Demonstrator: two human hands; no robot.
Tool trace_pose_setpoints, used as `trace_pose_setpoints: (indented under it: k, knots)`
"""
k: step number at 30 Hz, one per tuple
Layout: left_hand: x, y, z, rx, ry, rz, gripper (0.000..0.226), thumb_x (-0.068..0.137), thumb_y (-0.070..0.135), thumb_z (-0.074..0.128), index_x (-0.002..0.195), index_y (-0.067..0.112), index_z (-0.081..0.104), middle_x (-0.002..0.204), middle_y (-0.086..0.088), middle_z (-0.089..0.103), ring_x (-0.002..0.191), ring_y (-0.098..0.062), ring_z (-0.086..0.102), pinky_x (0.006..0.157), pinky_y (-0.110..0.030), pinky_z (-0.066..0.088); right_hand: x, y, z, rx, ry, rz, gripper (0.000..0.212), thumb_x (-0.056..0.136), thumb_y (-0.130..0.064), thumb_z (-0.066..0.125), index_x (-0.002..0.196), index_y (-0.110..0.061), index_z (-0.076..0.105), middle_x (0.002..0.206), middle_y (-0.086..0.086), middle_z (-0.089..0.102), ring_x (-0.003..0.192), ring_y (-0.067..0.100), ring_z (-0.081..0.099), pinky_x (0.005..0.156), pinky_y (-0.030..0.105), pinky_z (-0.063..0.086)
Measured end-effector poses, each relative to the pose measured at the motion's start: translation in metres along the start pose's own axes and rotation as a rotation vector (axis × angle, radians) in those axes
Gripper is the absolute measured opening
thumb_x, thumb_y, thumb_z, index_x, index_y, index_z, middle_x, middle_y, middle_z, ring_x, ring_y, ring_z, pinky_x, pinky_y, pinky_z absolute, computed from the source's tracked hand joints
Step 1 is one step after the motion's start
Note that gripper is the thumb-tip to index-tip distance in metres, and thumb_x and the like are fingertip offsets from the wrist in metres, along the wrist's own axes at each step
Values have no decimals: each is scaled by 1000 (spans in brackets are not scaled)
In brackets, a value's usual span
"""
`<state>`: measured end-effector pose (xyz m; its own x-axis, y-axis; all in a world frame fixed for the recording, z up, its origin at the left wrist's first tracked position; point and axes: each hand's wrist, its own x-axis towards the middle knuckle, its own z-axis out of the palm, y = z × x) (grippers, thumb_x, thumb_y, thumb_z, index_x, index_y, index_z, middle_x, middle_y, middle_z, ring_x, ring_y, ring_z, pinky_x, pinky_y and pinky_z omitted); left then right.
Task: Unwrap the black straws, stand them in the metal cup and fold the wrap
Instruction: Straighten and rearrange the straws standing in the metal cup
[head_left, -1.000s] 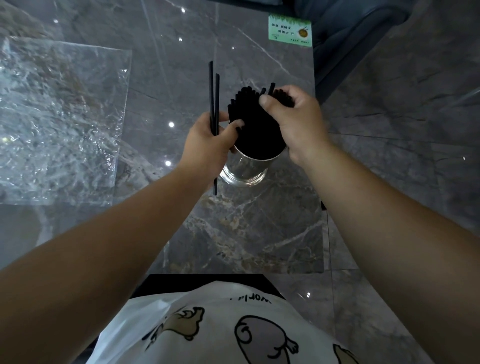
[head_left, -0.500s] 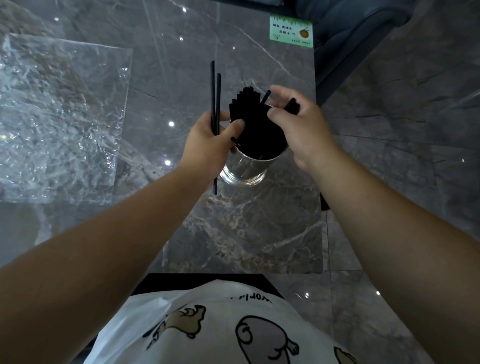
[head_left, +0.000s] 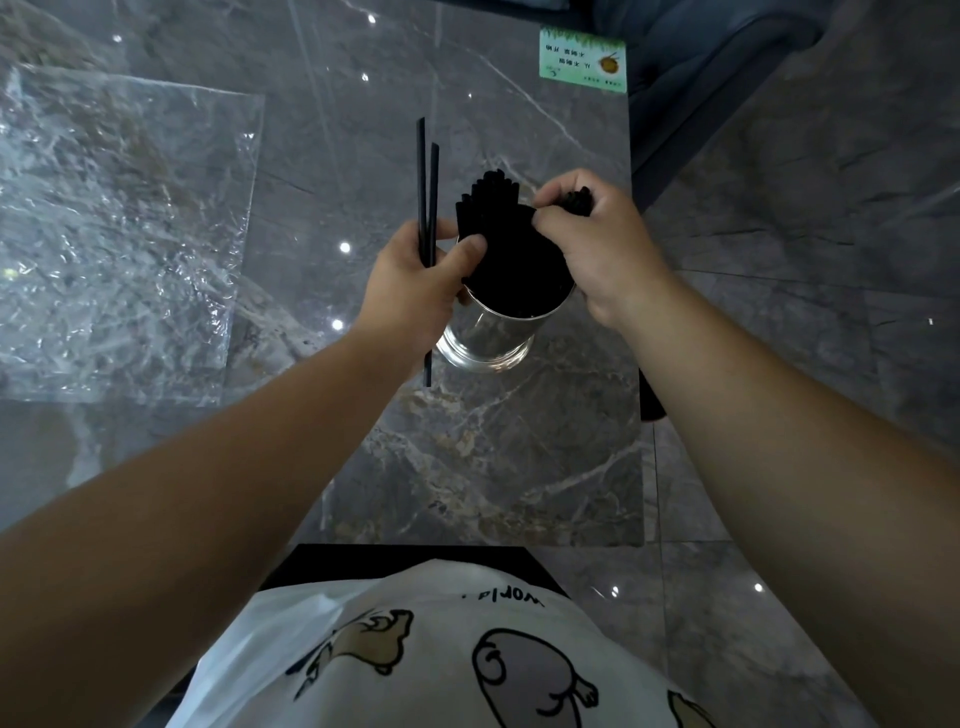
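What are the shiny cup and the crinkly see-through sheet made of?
The cup looks like polished metal: its wall mirrors the marble tabletop so well that it almost seems clear. The sheet looks like thin clear plastic film: the stone shows through it, and its wrinkles catch white glints.

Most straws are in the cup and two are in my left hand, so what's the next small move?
Probably slip the two loose straws from the left hand into the metal cup, since they stick up outside it while the right hand steadies the bundle.

Likely a café: marble table (head_left: 467, 467), green menu card (head_left: 582, 61), upholstered seat (head_left: 727, 62).
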<state>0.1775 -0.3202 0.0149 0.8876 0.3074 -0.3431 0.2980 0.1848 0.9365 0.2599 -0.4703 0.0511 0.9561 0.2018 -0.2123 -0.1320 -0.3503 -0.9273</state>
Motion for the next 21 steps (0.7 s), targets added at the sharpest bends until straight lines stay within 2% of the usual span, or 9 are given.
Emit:
trace_pose_setpoints:
  k: [4,7,11,16,19,21]
  knots:
    - [0,-1,0,6,-7,-1,30,82,39,72,105,22,62,81,-1,66,63,-9,63,56,-25,45,1,-4,-1,-34,-124,-17,33,83,-13,61,101,-40,66,98,-8,62,95,12,66,81,26,55]
    - [1,-2,-1,15,-8,3,31,83,40,71,106,22,62,78,1,65,61,-7,61,54,-23,44,2,-8,-4,-29,-207,-19,32,85,-16,67,109,-39,67,104,-7,65,98,12,68,86,27,56]
    - [2,-3,-1,4,-9,4,30,82,39,71,105,21,63,71,5,63,56,-6,59,49,-22,42,2,-9,-1,-42,-180,-44,14,84,-17,71,89,-30,70,87,-7,73,86,9,72,78,26,58]
    - [3,-4,-2,14,-22,20,34,83,40,71,108,18,62,66,7,60,54,-6,55,51,-24,41,-1,-5,1,-30,-84,-37,15,78,-20,65,71,-32,59,63,-16,60,62,0,60,58,23,50]
    - [3,-5,-2,13,-23,13,40,82,42,71,111,17,62,68,5,61,56,-8,56,51,-25,42,-2,-4,0,7,-61,-8,13,73,-21,59,68,-32,55,59,-17,58,56,-1,57,51,21,47]
    - [3,-5,-2,12,-22,14,42,81,44,71,112,18,62,69,5,62,58,-9,56,51,-24,42,-3,-3,1,10,-55,-6,16,71,-20,57,66,-35,55,67,-14,62,62,3,59,53,25,49]
